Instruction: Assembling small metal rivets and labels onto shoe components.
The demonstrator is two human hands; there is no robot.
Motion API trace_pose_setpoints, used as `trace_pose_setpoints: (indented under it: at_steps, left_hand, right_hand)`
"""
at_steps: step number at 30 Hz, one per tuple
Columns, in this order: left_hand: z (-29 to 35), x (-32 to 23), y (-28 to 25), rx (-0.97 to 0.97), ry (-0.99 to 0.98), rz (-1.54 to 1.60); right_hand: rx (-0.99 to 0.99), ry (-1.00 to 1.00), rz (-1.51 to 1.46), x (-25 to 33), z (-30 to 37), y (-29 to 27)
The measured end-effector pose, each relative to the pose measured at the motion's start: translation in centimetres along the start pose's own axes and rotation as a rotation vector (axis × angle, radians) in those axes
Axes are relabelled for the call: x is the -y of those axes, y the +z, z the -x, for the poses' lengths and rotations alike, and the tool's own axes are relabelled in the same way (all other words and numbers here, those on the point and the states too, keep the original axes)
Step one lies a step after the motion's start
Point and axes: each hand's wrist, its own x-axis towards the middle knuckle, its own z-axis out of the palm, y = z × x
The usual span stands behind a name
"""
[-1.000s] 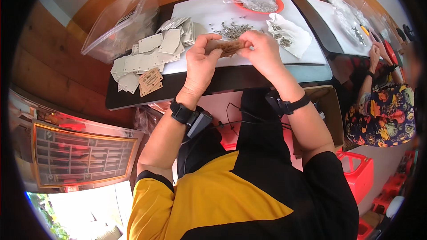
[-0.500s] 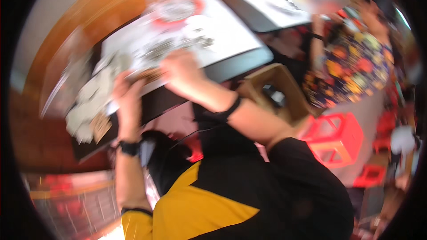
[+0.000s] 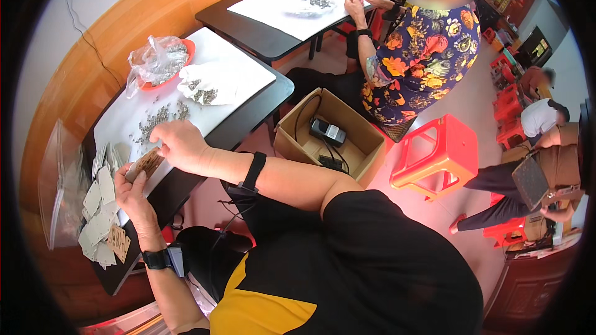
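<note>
My left hand [image 3: 138, 201] grips a small brown card [image 3: 144, 164] between thumb and fingers, tilted above the near edge of the white sheet [image 3: 245, 77]. My right hand [image 3: 185, 147] is pinched at the card's upper end; whatever its fingertips hold is too small or hidden to make out. Just beyond it lies a scatter of small metal pieces [image 3: 155, 123] on the sheet. Beside my left hand is a loose heap of pale cards [image 3: 99, 205] with small holes, and a separate brown card [image 3: 118, 242] rests at its near side.
A red bowl [image 3: 188, 49] holds a clear bag of small metal pieces, near a crumpled white bag [image 3: 205, 84]. To the right stand a cardboard box [image 3: 285, 139] with a black device inside and a red stool [image 3: 462, 142]. A person in a flowered shirt [image 3: 428, 56] works at the farther table.
The view has turned and sharpened from a blur, so table and hands sit further left and lower in the picture. Both hands remain together at the brown card.
</note>
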Motion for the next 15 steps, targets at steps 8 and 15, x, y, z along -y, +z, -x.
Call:
trace_pose_setpoints:
  at_steps: [8,15]
  left_hand:
    - [0.4,-0.9,1.1,0.018,-0.014,-0.112]
    - [-0.5,-0.7,2.2,0.042,0.003,-0.162]
  right_hand:
    - [0.082,0.030,-0.110,-0.6,0.2,-0.7]
    - [0.189,0.195,-0.609,-3.7,0.0,-0.1]
